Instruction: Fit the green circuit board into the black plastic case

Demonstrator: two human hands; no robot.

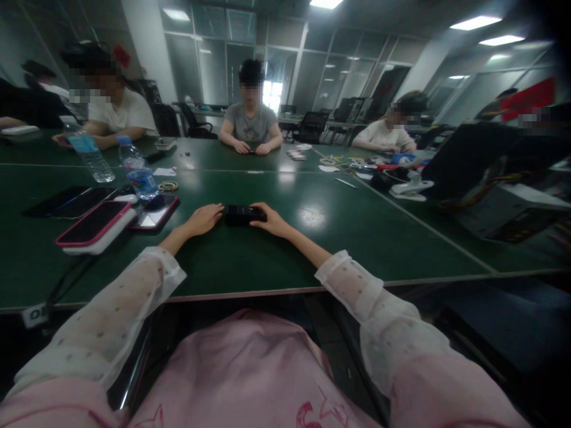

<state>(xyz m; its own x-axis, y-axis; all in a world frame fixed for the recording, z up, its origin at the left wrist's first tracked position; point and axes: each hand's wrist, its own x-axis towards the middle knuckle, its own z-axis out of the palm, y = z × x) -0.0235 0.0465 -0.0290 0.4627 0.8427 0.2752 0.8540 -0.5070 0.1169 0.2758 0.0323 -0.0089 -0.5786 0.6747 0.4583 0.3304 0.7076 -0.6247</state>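
Note:
In front of me on the green table (285, 255) lies a small black rectangular device (237, 215), its exact kind too dark to make out. The thumb and fingers of my right hand (270, 220) close around its right end. My left hand (205, 220) rests on the tabletop by the device's left end, fingers stretched out and fingertips close to it. Whether those fingertips touch the device I cannot tell.
To the left are a pink-edged phone (96, 223) on a white block, another phone (156, 212), dark tablets (66, 202), a tape roll (168, 186) and two water bottles (140, 172). At right stand a white clip (413, 187) and a metal computer case (513, 211). Several people sit around.

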